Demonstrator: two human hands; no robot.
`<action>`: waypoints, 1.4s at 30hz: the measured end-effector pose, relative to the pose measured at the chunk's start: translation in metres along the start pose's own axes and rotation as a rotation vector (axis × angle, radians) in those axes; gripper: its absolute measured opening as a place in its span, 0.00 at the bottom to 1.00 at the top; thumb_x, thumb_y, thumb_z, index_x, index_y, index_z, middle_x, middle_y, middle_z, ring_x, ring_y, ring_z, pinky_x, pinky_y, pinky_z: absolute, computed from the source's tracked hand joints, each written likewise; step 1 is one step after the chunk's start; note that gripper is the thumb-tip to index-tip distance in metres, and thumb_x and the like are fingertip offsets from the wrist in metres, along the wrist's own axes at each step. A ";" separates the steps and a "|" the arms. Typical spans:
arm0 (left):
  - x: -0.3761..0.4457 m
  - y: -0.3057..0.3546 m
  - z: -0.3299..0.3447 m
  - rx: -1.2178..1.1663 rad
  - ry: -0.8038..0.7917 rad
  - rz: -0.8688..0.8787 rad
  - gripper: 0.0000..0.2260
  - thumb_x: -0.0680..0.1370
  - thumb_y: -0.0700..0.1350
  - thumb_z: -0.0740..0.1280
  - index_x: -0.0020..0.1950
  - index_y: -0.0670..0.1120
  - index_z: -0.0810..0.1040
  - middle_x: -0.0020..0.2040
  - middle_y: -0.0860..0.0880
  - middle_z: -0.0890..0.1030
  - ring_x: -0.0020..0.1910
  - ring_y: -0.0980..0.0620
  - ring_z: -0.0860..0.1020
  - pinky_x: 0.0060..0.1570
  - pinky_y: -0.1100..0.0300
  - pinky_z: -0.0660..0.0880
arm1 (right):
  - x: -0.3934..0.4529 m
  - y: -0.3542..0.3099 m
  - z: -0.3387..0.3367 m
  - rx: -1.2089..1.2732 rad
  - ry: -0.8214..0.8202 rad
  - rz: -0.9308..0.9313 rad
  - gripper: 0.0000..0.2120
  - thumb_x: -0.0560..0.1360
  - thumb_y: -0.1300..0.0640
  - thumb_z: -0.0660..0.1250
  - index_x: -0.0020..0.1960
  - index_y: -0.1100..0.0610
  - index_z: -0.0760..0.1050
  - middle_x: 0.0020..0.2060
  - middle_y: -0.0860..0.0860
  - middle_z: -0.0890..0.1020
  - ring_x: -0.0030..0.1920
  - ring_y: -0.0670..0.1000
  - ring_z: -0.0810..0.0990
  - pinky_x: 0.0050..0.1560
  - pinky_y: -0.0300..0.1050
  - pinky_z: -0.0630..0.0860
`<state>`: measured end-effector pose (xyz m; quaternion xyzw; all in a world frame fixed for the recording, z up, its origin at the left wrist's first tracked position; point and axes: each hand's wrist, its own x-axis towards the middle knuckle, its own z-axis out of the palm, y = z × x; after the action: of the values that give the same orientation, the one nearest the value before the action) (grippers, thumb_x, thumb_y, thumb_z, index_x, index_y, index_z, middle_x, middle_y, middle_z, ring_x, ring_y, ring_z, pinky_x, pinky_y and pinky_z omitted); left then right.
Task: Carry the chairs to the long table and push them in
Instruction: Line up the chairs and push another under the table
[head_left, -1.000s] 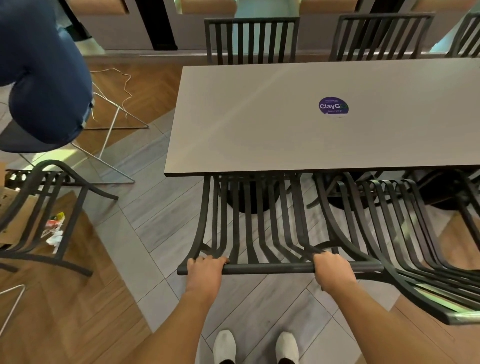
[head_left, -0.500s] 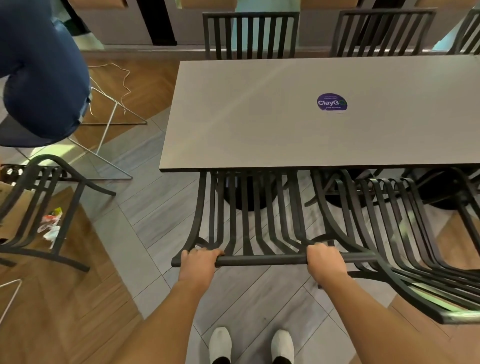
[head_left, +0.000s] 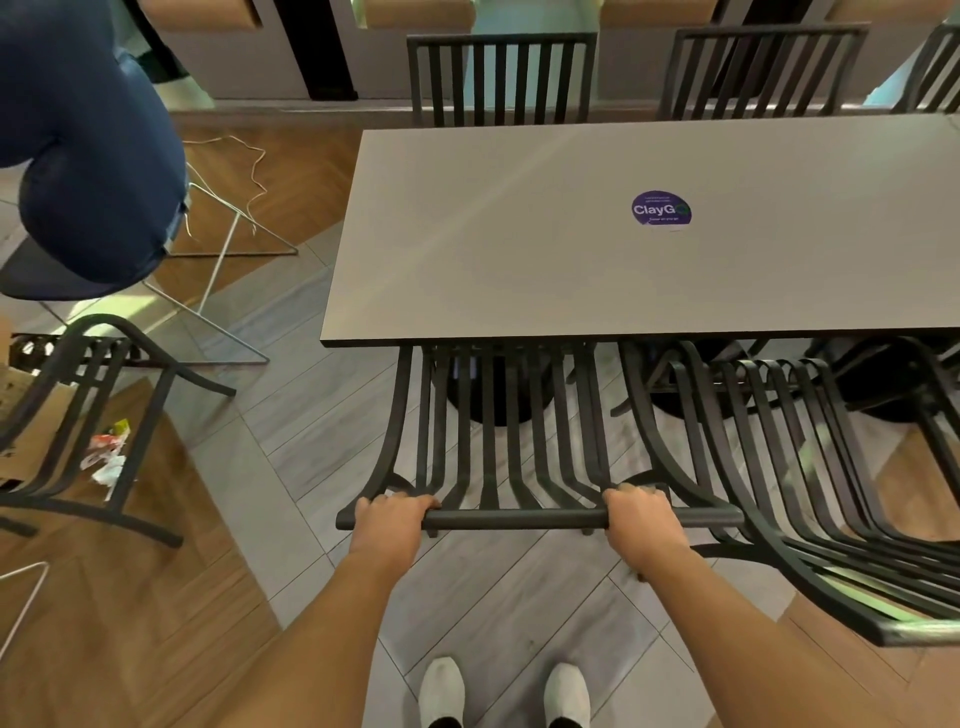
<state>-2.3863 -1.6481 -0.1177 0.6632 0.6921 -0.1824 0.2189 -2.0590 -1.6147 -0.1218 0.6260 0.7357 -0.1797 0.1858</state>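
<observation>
A black slatted metal chair (head_left: 514, 447) stands at the near side of the long grey table (head_left: 519, 249), its seat under the tabletop. My left hand (head_left: 389, 525) grips the left end of its top rail. My right hand (head_left: 641, 519) grips the right part of the same rail. A second black chair (head_left: 789, 467) stands just to the right, also tucked under the table and touching or nearly touching the first one. Another black chair (head_left: 88, 415) stands loose on the floor at the left.
Two black chairs (head_left: 501, 78) (head_left: 758, 73) are pushed in on the table's far side. A person in blue jeans (head_left: 88, 156) sits on a wire-legged chair at the upper left. A cardboard box and wrappers (head_left: 106, 452) lie under the loose chair. A cable (head_left: 244, 161) trails on the floor.
The held chair has slid a little further under the table, and both hands have moved forward with its rail.
</observation>
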 end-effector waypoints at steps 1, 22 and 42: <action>0.000 0.000 -0.001 -0.012 -0.005 0.001 0.22 0.82 0.42 0.67 0.71 0.63 0.72 0.56 0.54 0.79 0.60 0.49 0.76 0.71 0.44 0.63 | -0.001 0.005 0.000 0.064 -0.001 -0.034 0.11 0.80 0.51 0.69 0.61 0.51 0.78 0.53 0.48 0.79 0.55 0.51 0.76 0.63 0.49 0.72; -0.058 0.235 -0.076 -0.205 -0.018 0.430 0.14 0.85 0.53 0.61 0.66 0.51 0.79 0.56 0.50 0.83 0.50 0.49 0.81 0.54 0.48 0.80 | -0.137 0.170 -0.030 0.330 0.119 0.228 0.19 0.83 0.38 0.57 0.59 0.49 0.79 0.52 0.48 0.79 0.53 0.51 0.78 0.54 0.50 0.77; -0.032 0.446 -0.048 -0.111 -0.147 0.698 0.19 0.84 0.60 0.57 0.62 0.50 0.79 0.50 0.51 0.83 0.39 0.55 0.78 0.42 0.57 0.75 | -0.200 0.371 -0.029 0.460 0.185 0.461 0.15 0.83 0.40 0.60 0.54 0.49 0.79 0.47 0.46 0.79 0.47 0.48 0.78 0.50 0.49 0.77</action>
<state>-1.9432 -1.6248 -0.0427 0.8318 0.4150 -0.1061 0.3530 -1.6647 -1.7147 -0.0089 0.8150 0.5290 -0.2365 0.0079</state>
